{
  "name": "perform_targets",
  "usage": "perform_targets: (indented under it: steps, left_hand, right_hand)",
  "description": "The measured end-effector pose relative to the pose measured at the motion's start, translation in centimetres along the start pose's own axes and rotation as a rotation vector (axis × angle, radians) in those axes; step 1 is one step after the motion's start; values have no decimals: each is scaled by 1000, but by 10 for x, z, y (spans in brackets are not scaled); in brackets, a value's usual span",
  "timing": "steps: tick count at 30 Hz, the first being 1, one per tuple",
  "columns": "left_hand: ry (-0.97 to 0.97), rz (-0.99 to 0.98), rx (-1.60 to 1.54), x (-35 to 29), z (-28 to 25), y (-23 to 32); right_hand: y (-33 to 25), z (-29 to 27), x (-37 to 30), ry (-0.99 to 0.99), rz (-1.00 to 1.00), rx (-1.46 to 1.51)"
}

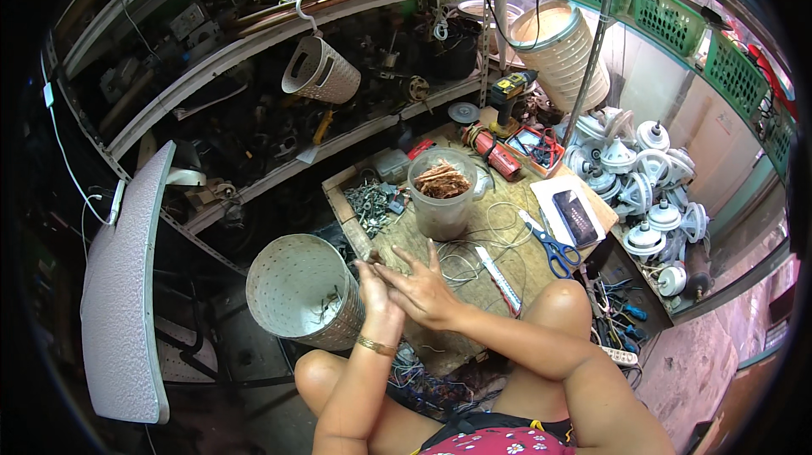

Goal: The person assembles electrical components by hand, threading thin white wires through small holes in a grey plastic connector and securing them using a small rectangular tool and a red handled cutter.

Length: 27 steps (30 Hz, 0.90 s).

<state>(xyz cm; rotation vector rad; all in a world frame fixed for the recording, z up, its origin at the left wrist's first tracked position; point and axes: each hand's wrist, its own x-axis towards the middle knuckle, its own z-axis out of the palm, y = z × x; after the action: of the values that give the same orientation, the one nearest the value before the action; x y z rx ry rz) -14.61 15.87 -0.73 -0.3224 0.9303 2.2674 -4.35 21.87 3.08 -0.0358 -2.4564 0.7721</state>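
Note:
Over the near left corner of a wooden worktable [406, 273], my two hands meet palm to palm. My right hand [430, 293] has its fingers stretched and spread, and it holds nothing that I can see. Pressed against it, my left hand [379, 298] seems flat, though its fingers are partly hidden. Just left of them stands a perforated pale basket [279, 290] with some scraps at its bottom. Beyond my hands is a translucent plastic tub [440, 214] of copper-coloured strips. A white-and-red box cutter [499, 280] and blue-handled scissors [554, 252] lie to the right.
A phone [575, 216] rests on a white box. Metal scraps [372, 205] lie at the table's far left, with a yellow drill [512, 91] at the back. White spool-like parts [634, 172] are piled at right. A large white panel [127, 294] stands at left.

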Motion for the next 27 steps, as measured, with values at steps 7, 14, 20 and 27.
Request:
perform_targets:
  steps: [7, 14, 20, 27]
  left_hand:
    - [-316, -8, -202, -15, 10, 27]
    - [-363, -136, -264, -24, 18, 19]
    - [-399, 75, 242, -56, 38, -12]
    - [-525, 154, 205, -37, 21, -25]
  right_hand:
    - [-6, 5, -5, 74, -206, 194]
    - [-12, 13, 3, 567, -8, 670]
    - [17, 12, 19, 445, 297, 501]
    - [14, 18, 16, 201, 239, 585]
